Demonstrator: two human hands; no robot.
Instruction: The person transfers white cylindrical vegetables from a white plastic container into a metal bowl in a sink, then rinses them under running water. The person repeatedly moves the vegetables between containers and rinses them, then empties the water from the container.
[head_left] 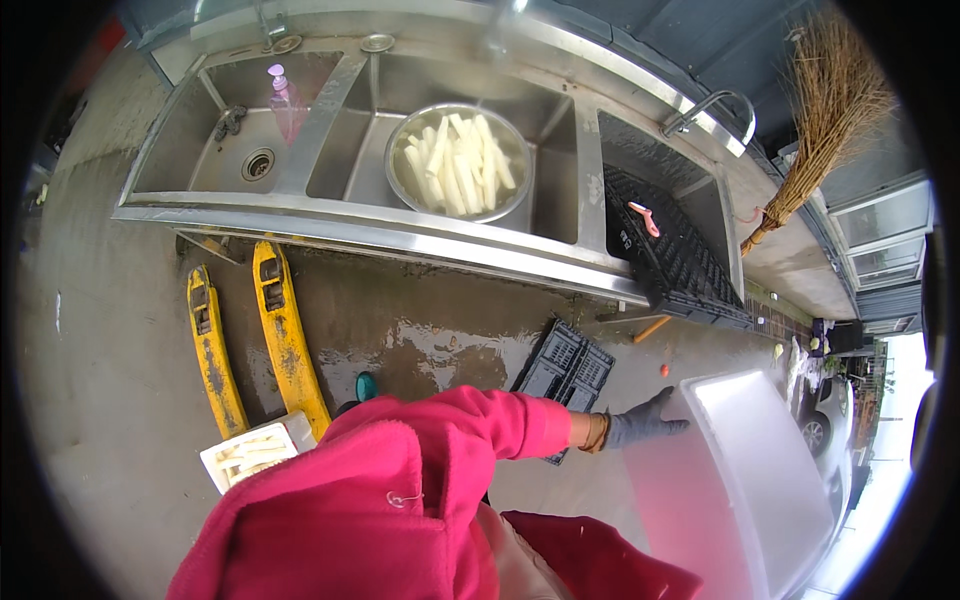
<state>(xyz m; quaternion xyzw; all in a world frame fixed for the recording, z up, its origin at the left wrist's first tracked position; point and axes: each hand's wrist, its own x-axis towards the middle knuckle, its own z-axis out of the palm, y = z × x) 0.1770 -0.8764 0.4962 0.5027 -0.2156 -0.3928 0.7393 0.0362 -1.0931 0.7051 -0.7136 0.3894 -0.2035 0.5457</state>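
Observation:
My left hand, in a grey glove, reaches across to the right with its fingers stretched out. Its fingertips are at the near side of a large white foam box, which is tilted close to me; whether they touch it I cannot tell. My right hand is not visible. In the middle sink basin, a round metal bowl holds peeled white sticks in cloudy water. A pink-handled peeler lies on a black plastic crate set in the right basin.
A purple pump bottle stands in the left basin. Yellow pallet-jack forks lie on the wet floor, beside a white box of white sticks. A folded black crate lies below the sink. A twig broom leans at the right.

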